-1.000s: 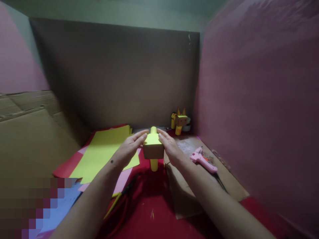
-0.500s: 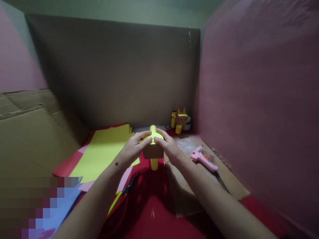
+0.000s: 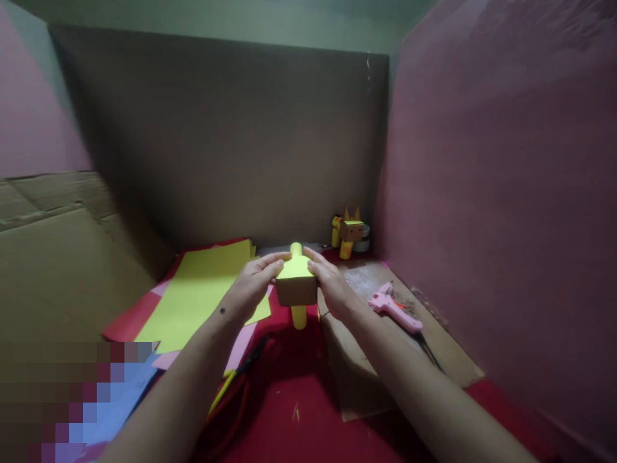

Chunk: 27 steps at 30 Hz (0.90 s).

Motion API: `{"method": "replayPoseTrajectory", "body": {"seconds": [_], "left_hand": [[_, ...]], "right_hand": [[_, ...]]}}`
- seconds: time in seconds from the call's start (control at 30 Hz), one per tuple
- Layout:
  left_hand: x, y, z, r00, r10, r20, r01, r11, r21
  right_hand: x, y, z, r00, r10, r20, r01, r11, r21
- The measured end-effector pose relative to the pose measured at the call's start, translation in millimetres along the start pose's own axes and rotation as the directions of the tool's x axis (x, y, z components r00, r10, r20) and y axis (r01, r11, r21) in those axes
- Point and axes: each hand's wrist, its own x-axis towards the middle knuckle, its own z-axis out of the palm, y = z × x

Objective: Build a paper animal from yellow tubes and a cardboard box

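A small cardboard box (image 3: 297,291) with a yellow paper top (image 3: 295,267) is between my two hands near the middle of the view. A yellow tube (image 3: 299,317) shows below the box, and another yellow rounded piece (image 3: 295,249) rises behind it. My left hand (image 3: 256,278) grips the box's left edge with thumb and fingers. On the opposite edge, my right hand (image 3: 328,278) holds it with the thumb near the top. The undersides of the fingers are hidden.
Yellow sheets (image 3: 197,283) lie on the left, with scissors (image 3: 236,373) nearer. At right, a pink glue gun (image 3: 396,308) rests on cardboard (image 3: 357,386). A finished-looking figure with pointed ears (image 3: 351,231) stands at the back beside another yellow tube (image 3: 336,233).
My thumbs have moved apart, from the middle of the yellow top out to its left and right edges. More of the top now shows.
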Motion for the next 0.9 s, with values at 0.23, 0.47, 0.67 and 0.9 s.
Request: {"method": "replayPoseTrajectory", "body": {"seconds": [0.23,0.47,0.67,0.9], "left_hand": [[4,-4,0.4,0.997,0.011,-0.082,-0.014,0.999,-0.041],[-1,5,-2.4,0.997,0.053,-0.058,-0.051,0.998,0.03],[-2,5,-3.0,0.998,0.052,-0.021,-0.05,0.996,0.078],[-2,2,-4.8,0.999,0.031,0.013,-0.032,0.996,0.081]], "right_hand": [[3,1,0,1.0,0.003,0.009,-0.003,1.0,0.028],[-1,0,-3,0.938,-0.345,-0.031,0.296,0.846,-0.443],[-7,2,1,0.879,-0.458,0.133,0.452,0.712,-0.538],[-6,4,-4,0.929,-0.364,0.068,0.356,0.828,-0.433]]}}
